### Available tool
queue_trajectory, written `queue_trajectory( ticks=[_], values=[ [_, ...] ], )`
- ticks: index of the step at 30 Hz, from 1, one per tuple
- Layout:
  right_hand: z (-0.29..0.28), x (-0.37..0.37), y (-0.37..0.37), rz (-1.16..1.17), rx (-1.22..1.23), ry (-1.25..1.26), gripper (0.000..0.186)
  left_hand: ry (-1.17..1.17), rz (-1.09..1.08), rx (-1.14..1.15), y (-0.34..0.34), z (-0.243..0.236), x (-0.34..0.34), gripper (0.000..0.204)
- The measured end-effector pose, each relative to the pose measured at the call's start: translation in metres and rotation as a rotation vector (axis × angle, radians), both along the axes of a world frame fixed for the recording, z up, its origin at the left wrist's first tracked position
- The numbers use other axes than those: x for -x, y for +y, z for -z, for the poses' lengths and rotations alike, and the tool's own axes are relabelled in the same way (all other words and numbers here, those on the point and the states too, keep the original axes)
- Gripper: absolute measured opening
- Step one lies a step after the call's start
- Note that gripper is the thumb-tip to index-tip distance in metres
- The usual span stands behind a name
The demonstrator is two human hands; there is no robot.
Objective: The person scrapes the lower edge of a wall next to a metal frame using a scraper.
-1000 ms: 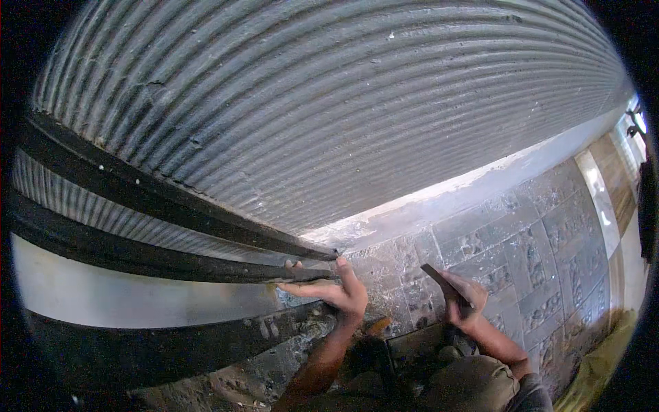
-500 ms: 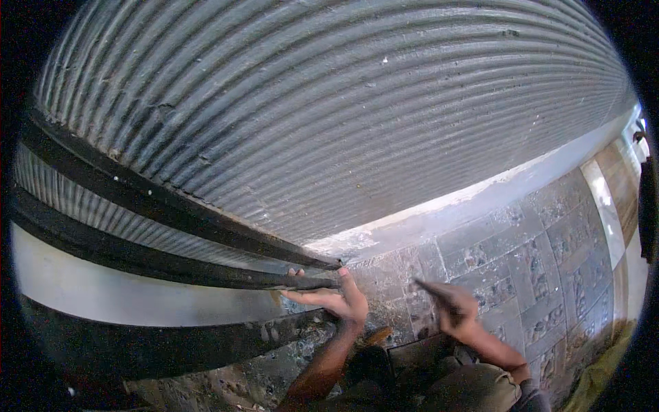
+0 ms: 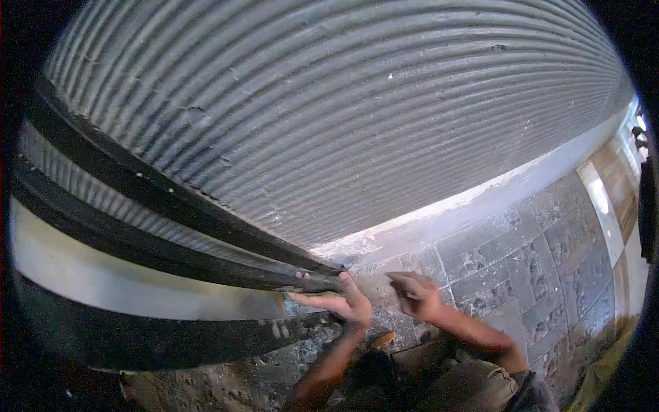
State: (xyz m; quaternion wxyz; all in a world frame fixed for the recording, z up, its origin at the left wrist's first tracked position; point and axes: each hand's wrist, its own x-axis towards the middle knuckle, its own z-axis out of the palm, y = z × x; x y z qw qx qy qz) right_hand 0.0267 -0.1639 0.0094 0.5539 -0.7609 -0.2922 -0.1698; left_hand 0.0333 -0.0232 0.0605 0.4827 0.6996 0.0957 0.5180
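Fingers of your left hand [image 3: 349,307] wrap the right end of a long, black, metal-looking bar [image 3: 199,266] running off leftward; keep that hold firm, thumb clear of the tip. Just rightward, your blurred right hand [image 3: 417,298] looks half-curled; I cannot tell what it holds. A grey corrugated wall [image 3: 384,130] stands beyond grey patterned floor tiles [image 3: 511,264].

Bright light glared at the far right, whitening a pale floor strip [image 3: 601,199], while shadow swallowed the lower left; motion blurred the right hand [image 3: 419,296] and fisheye distortion bowed the corrugated sheet [image 3: 371,123].
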Motion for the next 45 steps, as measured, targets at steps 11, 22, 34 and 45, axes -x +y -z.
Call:
queue_trajectory(
  ticks=[11,22,34,45],
  values=[
    [-0.074,-0.041,0.012,0.024,0.016,0.053,0.043,0.038,0.084,0.040,-0.004,-0.011,0.003,0.092],
    [0.039,0.038,-0.023,0.140,0.079,0.367,0.028,0.142,-0.085,-0.043,-0.006,-0.004,0.006,0.101],
    [0.089,0.048,-0.002,0.134,0.637,0.460,0.024,0.293,-0.187,-0.233,-0.003,-0.008,0.011,0.088],
    [0.089,0.040,0.011,0.131,0.672,0.416,0.022,0.270,-0.135,-0.211,-0.002,-0.003,0.012,0.089]
  ],
)
